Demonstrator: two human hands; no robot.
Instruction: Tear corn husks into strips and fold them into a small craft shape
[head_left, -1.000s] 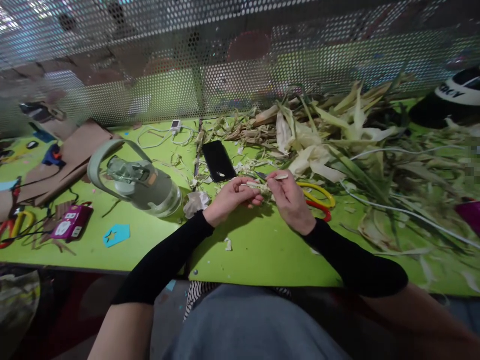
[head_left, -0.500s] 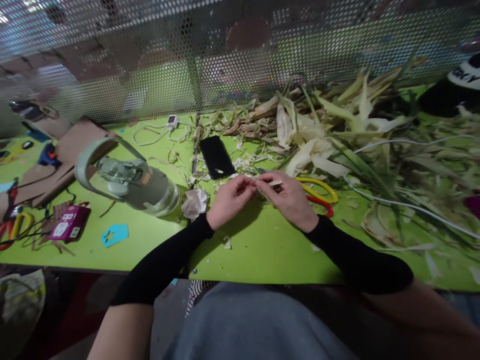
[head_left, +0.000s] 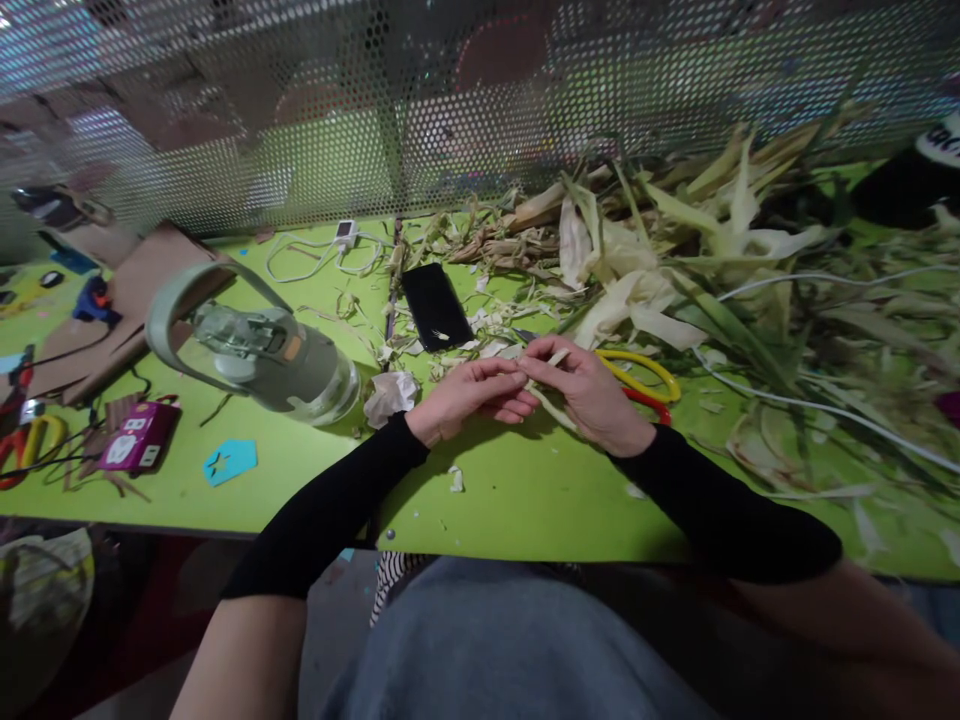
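A pale strip of corn husk (head_left: 553, 408) hangs from my right hand (head_left: 592, 395), pinched between thumb and fingers, its loose part trailing below the palm. My left hand (head_left: 476, 392) meets the right one at the fingertips. Its thumb and forefinger close on the strip's end, which is mostly hidden, while the other fingers are loosely stretched. Just right of my hands lie scissors with yellow and red handles (head_left: 646, 372), partly covered by the right hand. Husk scraps (head_left: 487, 345) lie behind my fingers, beside a black phone (head_left: 435, 305).
A big heap of corn husks (head_left: 622, 260) fills the back right, crossed by a white cable (head_left: 795, 405). To the left stand a green bottle (head_left: 277, 360), crumpled paper (head_left: 391, 398), a purple box (head_left: 141, 435) and a blue paper piece (head_left: 230, 462). A perforated screen (head_left: 315, 130) closes the back.
My left fingers have loosened and stretched out from a tighter pinch. More of the husk strip now shows, hanging below my right hand. Both hands have shifted slightly to the right.
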